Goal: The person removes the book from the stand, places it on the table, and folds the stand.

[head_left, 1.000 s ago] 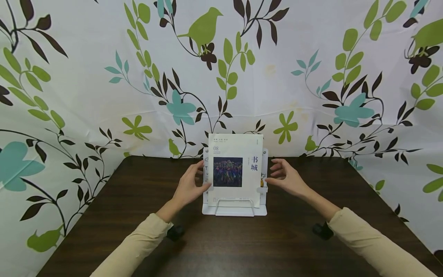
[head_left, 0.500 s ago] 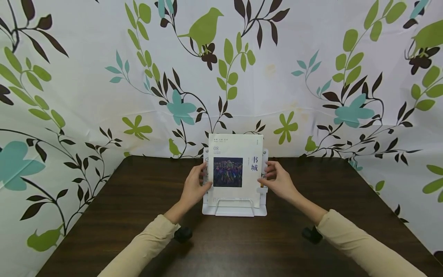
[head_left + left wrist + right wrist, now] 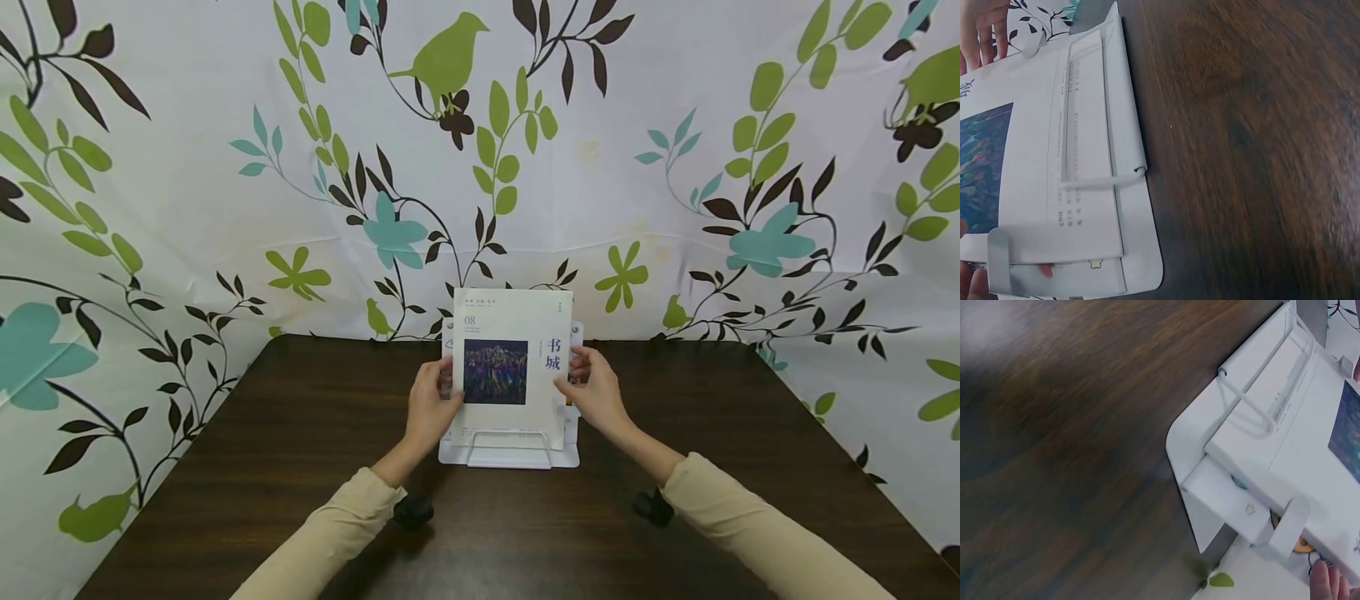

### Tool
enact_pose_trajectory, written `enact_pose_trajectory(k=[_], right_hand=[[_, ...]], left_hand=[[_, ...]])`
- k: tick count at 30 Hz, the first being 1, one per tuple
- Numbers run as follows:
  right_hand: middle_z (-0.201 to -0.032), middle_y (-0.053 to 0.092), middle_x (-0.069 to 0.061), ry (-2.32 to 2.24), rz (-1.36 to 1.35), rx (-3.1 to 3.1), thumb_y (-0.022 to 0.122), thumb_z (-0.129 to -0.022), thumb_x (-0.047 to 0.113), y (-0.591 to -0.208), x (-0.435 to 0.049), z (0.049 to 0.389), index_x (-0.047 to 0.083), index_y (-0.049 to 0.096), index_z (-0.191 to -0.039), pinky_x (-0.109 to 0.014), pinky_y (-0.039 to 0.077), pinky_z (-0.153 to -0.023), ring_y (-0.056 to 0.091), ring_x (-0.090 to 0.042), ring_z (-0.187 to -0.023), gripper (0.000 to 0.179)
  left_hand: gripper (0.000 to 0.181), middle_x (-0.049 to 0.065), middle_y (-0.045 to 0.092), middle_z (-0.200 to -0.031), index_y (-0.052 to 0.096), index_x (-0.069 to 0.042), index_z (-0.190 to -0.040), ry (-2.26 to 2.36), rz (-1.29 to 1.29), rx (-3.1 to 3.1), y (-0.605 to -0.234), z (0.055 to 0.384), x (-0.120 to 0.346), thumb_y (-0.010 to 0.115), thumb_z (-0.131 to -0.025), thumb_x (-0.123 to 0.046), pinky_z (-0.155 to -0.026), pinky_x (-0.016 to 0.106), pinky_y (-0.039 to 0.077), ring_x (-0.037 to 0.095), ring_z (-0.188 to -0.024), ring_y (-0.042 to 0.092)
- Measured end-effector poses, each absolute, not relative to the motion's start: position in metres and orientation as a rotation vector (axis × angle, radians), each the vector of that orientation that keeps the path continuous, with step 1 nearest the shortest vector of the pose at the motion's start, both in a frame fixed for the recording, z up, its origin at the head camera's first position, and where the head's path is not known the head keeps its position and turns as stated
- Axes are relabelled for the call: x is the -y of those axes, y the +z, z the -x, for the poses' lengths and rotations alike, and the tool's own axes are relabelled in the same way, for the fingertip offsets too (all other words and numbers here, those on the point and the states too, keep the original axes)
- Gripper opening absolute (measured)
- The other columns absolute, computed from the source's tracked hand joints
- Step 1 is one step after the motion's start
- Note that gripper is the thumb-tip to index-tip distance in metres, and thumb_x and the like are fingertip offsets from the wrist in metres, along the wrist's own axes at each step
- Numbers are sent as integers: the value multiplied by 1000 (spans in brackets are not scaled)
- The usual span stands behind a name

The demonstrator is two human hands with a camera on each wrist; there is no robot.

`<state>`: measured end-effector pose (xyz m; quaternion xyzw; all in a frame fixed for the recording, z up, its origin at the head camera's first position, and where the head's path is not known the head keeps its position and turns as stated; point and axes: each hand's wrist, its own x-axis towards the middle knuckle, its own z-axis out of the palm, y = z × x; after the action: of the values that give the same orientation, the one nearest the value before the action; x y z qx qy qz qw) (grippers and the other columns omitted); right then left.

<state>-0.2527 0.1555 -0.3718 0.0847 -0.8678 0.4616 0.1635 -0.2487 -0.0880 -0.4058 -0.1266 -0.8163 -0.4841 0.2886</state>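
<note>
One book [image 3: 512, 369] (mostly white) between both hands [image 3: 430, 408] [image 3: 602, 398]

I count one book [image 3: 534, 375] between my two sets of fingers, left fingers [image 3: 432, 375] and right fingers [image 3: 590, 360]; one white stand [image 3: 1139, 237] with two side clips [image 3: 999, 262] and one wire bar [image 3: 1100, 182]; two sleeves [image 3: 337, 525]; two black wrist devices [image 3: 413, 511]; one dark surface [image 3: 525, 542]; and one patterned cloth [image 3: 600, 167] showing five green birds [image 3: 446, 57].

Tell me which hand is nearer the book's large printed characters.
The right hand: its thumb lies just below those characters; the left hand is at the book's opposite edge, beside the picture.
</note>
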Motion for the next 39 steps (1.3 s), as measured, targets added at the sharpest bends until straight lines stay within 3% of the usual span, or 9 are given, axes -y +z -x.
enact_pose_trajectory(k=[9,19,28,39], right_hand=[[-100,50,-21,1362,-109,2430,65,-74,-5,-370,-144,253,-11,45,-119,-37,44,-78,52,-31,-91,50],[-95,51,-19,1405,-115,2467,61,-77,-5,-367,-148,256,-9,46,-112,-26,44,-71,51,-27,-85,37],[-93,49,-18,1275,-370,2426,60,-76,-11,-374,-156,257,-10,45,-107,-19,45,-62,51,-26,-81,35],[-101,52,-21,1234,-618,2406,55,-80,-13,-384,-163,261,-7,34,-119,-22,47,-63,56,-27,-84,44]], left_hand=[[42,17,55,-94,59,7,-107,-1481,282,2065,-409,256,87,64,-66,12,-63,32,54,27,-78,58],[39,15,55,-88,59,7,-102,-1416,294,2053,-412,259,88,66,-64,14,-59,27,53,23,-73,56],[44,16,55,-94,56,7,-105,-1354,386,2096,-412,257,91,68,-64,15,-61,32,54,25,-79,58],[50,16,56,-99,53,6,-111,-1320,466,2137,-416,257,94,68,-64,16,-60,28,54,24,-81,59]])
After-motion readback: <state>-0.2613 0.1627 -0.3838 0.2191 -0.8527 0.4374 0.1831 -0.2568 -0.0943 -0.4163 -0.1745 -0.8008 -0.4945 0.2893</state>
